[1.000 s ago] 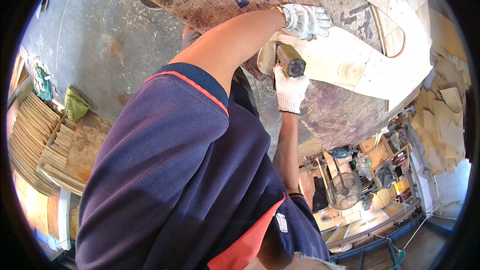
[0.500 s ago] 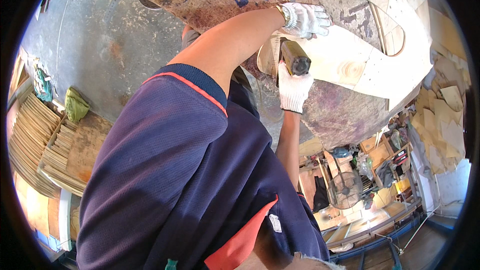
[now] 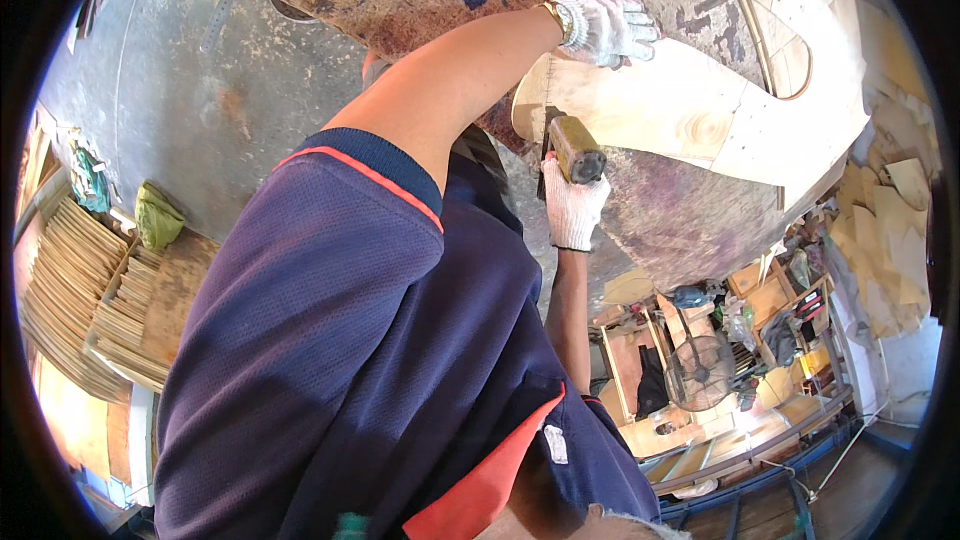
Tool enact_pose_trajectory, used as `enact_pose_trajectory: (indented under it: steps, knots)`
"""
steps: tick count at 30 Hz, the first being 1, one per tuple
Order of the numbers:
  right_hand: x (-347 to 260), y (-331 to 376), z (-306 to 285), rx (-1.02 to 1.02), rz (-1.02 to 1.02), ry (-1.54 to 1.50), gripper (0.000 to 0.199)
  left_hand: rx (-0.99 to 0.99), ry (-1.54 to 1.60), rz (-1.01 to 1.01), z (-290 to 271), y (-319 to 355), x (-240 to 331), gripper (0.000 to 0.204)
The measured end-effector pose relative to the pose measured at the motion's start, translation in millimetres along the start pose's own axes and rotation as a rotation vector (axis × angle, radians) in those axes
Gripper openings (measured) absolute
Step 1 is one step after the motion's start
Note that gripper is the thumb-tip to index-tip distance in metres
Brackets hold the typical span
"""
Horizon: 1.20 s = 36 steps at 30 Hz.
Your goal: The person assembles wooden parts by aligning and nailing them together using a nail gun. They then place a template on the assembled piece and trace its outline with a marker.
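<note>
While the left hand (image 3: 605,28), gloved in white, presses flat on a pale plywood cutout (image 3: 680,105), the gloved right hand (image 3: 573,208) is closed around a yellow tool (image 3: 574,148) whose nose meets the cutout's rounded edge. Both lie on a large stained board (image 3: 640,210). The person's navy shirt (image 3: 340,360) fills the middle. At far left, an open tray (image 3: 150,315) holds stacked thin wood strips, beside a green cloth (image 3: 157,217). A fan (image 3: 700,372) stands lower right among cluttered shelves.
</note>
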State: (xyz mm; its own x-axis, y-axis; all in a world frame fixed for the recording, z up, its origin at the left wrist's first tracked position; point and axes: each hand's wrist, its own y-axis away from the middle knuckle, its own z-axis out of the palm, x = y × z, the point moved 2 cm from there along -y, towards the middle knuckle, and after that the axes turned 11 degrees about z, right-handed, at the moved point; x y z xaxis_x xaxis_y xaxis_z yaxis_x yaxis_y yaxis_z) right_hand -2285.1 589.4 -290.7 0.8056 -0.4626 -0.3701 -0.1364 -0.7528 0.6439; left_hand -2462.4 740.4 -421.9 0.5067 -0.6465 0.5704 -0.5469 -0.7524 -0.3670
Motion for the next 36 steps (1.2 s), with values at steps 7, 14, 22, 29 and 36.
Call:
enact_pose_trajectory:
  steps: [7,14,22,29,36]
  knots:
    - [-14.6,-3.7,9.2,0.002,-0.047,-0.009,0.038,-0.097,0.033,-0.089,1.5,-5.8,-2.6,0.054]
    - [8.7,2.3,-3.7,-0.039,0.002,-0.065,0.039,-0.214,-0.052,-0.063,-7.8,-5.2,2.3,0.056]
    - [9.1,8.1,4.7,0.000,0.036,-0.081,0.035,-0.109,-0.176,0.056,8.5,-5.5,-7.9,0.054]
    - [17.7,37.3,-14.1,0.146,0.010,-0.394,0.031,0.146,0.025,-0.210,-14.6,-7.3,19.5,0.050]
    - [-23.1,40.9,-22.2,0.301,-0.062,-0.732,0.032,-0.197,0.609,-0.244,-58.4,48.7,159.9,0.052]
